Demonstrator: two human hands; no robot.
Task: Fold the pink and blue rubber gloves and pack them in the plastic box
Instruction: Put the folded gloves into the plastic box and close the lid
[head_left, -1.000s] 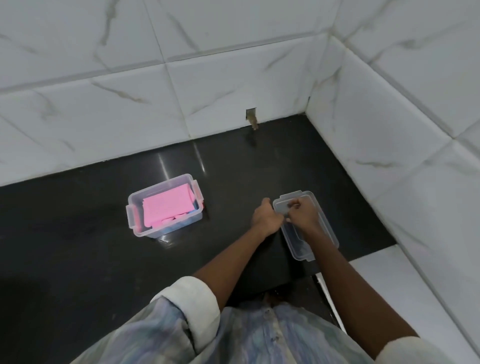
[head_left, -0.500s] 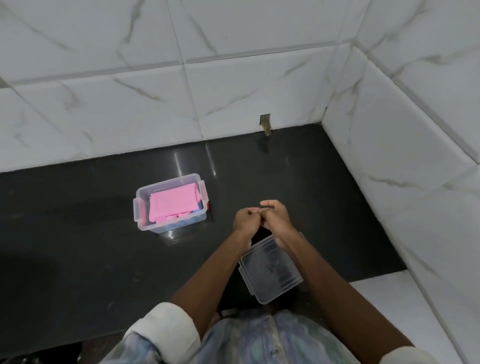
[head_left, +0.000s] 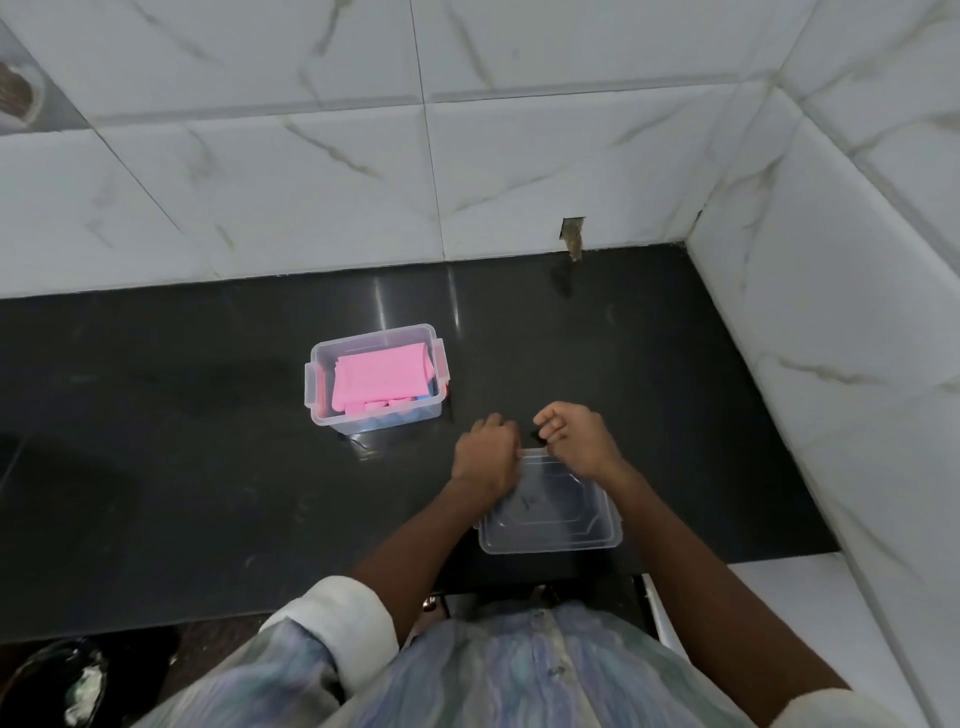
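A clear plastic box (head_left: 317, 387) with pink side latches stands open on the black counter (head_left: 182, 467). Folded pink gloves (head_left: 382, 376) lie on top inside it, and blue gloves (head_left: 395, 420) show beneath them at the front. The clear lid (head_left: 550, 519) is in front of me, to the right of the box. My left hand (head_left: 485, 454) grips the lid's far left edge. My right hand (head_left: 576, 439) grips its far right edge, fingers curled.
White marble tiles wall the counter at the back and right, with a small notch (head_left: 571, 236) at the base of the back wall. The counter's front edge runs just under the lid. A dark object (head_left: 57, 680) sits at the lower left.
The lid has come off the counter's right side, moved toward me and turned so that its long side lies crosswise. My hands, together half a second ago, are now apart on its far edge.
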